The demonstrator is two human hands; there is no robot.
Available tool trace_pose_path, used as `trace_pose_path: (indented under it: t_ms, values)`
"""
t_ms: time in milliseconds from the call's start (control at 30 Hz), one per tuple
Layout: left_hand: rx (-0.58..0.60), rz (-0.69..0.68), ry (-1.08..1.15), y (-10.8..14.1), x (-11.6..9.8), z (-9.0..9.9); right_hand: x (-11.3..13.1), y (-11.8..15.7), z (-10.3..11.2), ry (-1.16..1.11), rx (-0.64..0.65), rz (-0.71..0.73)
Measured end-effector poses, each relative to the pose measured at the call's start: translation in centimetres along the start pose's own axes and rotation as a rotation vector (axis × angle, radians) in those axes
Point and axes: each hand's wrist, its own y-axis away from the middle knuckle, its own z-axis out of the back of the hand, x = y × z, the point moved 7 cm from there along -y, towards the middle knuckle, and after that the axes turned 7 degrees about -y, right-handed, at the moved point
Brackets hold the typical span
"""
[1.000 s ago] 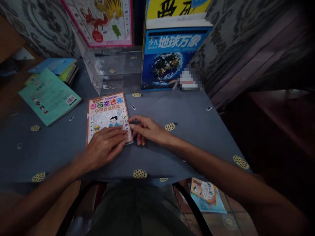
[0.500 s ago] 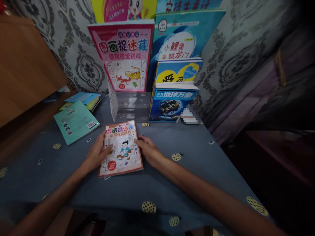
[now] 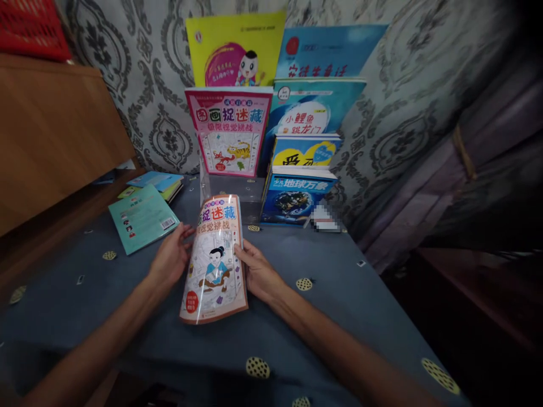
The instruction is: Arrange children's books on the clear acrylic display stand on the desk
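Observation:
A thin picture book (image 3: 215, 265) with an orange-bordered cover is raised a little off the table, its left side bowed backward. My right hand (image 3: 263, 277) grips its right edge, thumb on the cover and fingers behind. Beside the left edge is my left hand (image 3: 169, 257), fingers stretched out and apart; whether the fingertips touch the book's back cannot be made out. Behind the book stands a clear tiered rack (image 3: 205, 183), holding a pink picture book (image 3: 229, 133) on the left and a blue book with a globe (image 3: 297, 198) on the right.
More books stand in the rack, among them a yellow-green book (image 3: 235, 45) and a teal book (image 3: 318, 104). A green book (image 3: 143, 219) lies at the left on other books. A wooden cabinet (image 3: 59, 124) and a red basket (image 3: 31, 28) are at far left. A patterned cloth covers the table (image 3: 322, 333).
The picture book has been lifted and its cover now bends. My left thumb has come off the cover, while my right hand keeps its grip. The view has tilted upward.

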Motion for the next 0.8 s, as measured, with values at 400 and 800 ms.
trace_pose_path:
  t_ms: [400,800]
  values:
    - [0.128,-0.525,0.035,3.2,-5.9,-5.1,7.6,1.9,-1.4,0.665,0.204,0.348]
    - [0.216,-0.561,-0.469,1.1,-2.5,-1.8,8.7,2.8,0.8,0.909,0.067,0.400]
